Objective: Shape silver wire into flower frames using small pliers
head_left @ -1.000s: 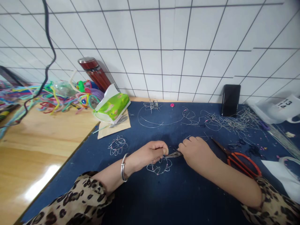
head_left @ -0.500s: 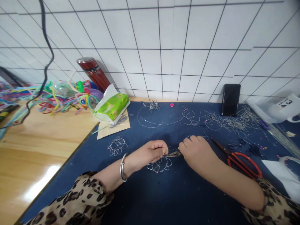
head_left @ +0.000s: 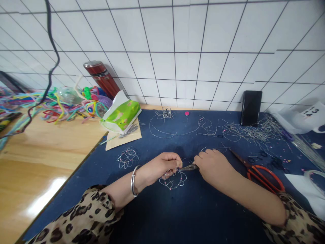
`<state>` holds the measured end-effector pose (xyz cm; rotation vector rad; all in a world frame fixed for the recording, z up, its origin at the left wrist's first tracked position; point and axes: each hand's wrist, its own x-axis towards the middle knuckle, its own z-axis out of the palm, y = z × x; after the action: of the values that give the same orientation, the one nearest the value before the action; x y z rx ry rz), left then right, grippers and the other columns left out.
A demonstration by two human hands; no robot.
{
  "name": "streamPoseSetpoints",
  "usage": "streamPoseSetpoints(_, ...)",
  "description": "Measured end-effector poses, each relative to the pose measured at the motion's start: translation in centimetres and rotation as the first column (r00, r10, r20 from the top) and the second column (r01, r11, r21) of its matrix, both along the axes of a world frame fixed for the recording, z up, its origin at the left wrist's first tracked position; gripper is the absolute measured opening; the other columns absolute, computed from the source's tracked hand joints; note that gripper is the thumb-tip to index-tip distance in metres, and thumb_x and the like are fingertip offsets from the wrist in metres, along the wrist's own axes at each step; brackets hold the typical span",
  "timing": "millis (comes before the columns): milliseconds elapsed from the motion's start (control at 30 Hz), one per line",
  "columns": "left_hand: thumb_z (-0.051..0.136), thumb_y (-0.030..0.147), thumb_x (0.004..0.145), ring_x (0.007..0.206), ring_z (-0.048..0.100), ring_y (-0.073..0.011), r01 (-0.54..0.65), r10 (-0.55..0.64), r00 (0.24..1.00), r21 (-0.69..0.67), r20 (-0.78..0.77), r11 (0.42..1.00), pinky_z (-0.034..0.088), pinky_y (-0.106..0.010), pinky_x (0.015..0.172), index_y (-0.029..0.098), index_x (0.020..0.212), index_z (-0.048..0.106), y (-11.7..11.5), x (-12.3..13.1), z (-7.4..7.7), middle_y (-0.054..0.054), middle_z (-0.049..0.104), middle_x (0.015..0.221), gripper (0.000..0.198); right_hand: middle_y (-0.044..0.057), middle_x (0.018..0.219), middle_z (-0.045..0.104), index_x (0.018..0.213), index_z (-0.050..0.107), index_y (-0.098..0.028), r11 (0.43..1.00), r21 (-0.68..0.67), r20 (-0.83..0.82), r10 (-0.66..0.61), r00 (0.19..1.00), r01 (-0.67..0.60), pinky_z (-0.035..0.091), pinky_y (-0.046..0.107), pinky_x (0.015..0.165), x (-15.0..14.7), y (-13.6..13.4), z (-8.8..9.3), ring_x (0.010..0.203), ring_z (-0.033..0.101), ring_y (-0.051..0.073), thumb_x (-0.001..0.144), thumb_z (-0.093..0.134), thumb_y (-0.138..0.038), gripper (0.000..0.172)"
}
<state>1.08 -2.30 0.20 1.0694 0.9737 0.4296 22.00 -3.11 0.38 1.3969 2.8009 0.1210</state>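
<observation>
A beaded wire flower lies on the dark blue mat in front of me. My left hand is closed, pinching the upper edge of that wire flower. My right hand is wrapped round small pliers, whose jaws point left and meet the wire beside my left fingers. A second, finished wire flower rests on the mat to the left of my left wrist.
Orange-handled scissors lie right of my right forearm. Loose wire and wire offcuts cover the mat's far side by a black phone. A green tissue pack, red flask and pipe cleaners sit at left.
Both hands stay at the wire flower with only slight shifts; the camera view has moved a little. Nothing was picked up or let go.
</observation>
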Motion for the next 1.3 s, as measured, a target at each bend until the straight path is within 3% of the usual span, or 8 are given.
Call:
streamPoseSetpoints(233, 0.054, 0.024, 0.075, 0.040, 0.030, -0.0029, -0.006, 0.007, 1.000, -0.060, 0.017, 0.998, 0.017, -0.017, 0.038, 0.014, 0.074, 0.055, 0.3, -0.1, -0.4, 0.004, 0.044, 0.056, 0.011, 0.002, 0.072, 0.059, 0.074, 0.056, -0.020, 0.999, -0.037, -0.012, -0.006, 1.000, 0.006, 0.023, 0.029, 0.060, -0.1, 0.2, -0.6, 0.069, 0.048, 0.016, 0.078, 0.048, -0.014, 0.010)
streamPoseSetpoints(567, 0.053, 0.020, 0.076, 0.038, 0.026, -0.0014, -0.019, 0.034, 0.994, -0.135, 0.109, 0.991, 0.016, -0.017, 0.037, 0.013, 0.073, 0.052, 0.4, -0.1, -0.8, 0.005, 0.041, 0.054, 0.008, 0.004, 0.069, 0.055, 0.073, 0.053, -0.018, 0.993, 0.119, 0.014, -0.002, 1.000, 0.001, 0.020, 0.032, 0.060, -0.2, -0.2, -0.2, 0.069, 0.045, 0.018, 0.079, 0.044, -0.008, 0.015)
streamPoseSetpoints(967, 0.052, 0.021, 0.077, 0.039, 0.026, -0.0021, -0.071, 0.082, 0.992, -0.109, 0.093, 0.991, 0.017, -0.018, 0.037, 0.013, 0.076, 0.054, 0.3, 0.0, -1.2, 0.005, 0.040, 0.055, 0.008, 0.004, 0.070, 0.057, 0.074, 0.053, -0.019, 0.997, 0.042, 0.017, -0.069, 0.997, 0.068, 0.021, 0.031, 0.059, -0.5, -0.4, -0.3, 0.066, 0.046, 0.018, 0.078, 0.045, -0.009, 0.013)
streamPoseSetpoints(1300, 0.052, 0.021, 0.077, 0.040, 0.027, -0.0022, -0.104, 0.112, 0.992, -0.109, 0.067, 0.989, 0.018, -0.017, 0.037, 0.014, 0.076, 0.053, 0.4, 0.2, -0.8, 0.006, 0.040, 0.056, 0.007, 0.006, 0.069, 0.052, 0.073, 0.050, -0.018, 0.972, 0.223, 0.064, -0.093, 0.994, 0.076, 0.020, 0.033, 0.059, -0.6, -0.9, -0.1, 0.067, 0.046, 0.020, 0.077, 0.041, -0.006, 0.015)
